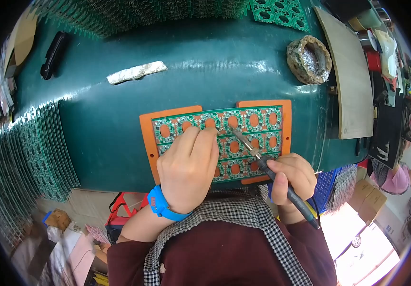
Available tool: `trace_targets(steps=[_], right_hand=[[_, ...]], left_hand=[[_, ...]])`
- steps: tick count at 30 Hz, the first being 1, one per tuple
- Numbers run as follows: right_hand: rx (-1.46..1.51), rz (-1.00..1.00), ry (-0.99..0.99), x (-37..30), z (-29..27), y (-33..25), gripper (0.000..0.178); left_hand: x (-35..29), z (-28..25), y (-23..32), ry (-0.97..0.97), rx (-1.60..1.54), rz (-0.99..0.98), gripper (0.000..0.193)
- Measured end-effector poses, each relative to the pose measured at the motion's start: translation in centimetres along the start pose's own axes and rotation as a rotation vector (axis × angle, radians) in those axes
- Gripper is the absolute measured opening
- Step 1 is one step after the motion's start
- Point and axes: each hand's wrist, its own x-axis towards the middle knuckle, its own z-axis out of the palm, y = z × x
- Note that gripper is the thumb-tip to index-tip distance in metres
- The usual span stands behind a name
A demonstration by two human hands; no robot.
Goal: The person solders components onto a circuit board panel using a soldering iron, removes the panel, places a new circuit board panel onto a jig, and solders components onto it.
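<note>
A green circuit board panel [244, 125] with rows of oval holes lies in an orange frame [286, 124] in front of me. My left hand [186, 157], with a blue band at its wrist, is above the panel's left half. Its fingers are pinched on what looks like solder wire [221, 129]; only a short, thin bit shows. In my right hand [295, 177] is a soldering iron [263, 162], held by its dark handle. The iron's tip reaches the panel's upper row, close to my left fingertips. Part of the panel is hidden beneath my left hand.
Stacked green boards [43, 150] stand at the left, and more boards [143, 14] line the back. A pale crumpled strip [137, 73] and a dark narrow object [52, 56] lie beyond the frame. At the right are a crusted round pot [309, 60] and a long flat board [351, 81].
</note>
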Motion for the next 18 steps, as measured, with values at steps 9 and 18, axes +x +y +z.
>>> trace_targets(steps=[9, 18], right_hand=[[-0.014, -0.005, -0.049, 0.5, 0.0, 0.2, 0.01], [-0.045, 0.006, -0.009, 1.2, -0.1, 0.3, 0.008]], left_hand=[[0.8, 0.2, -0.2, 0.007, 0.051, 0.085, 0.02], [0.6, -0.6, -0.6, 0.015, 0.037, 0.004, 0.021]])
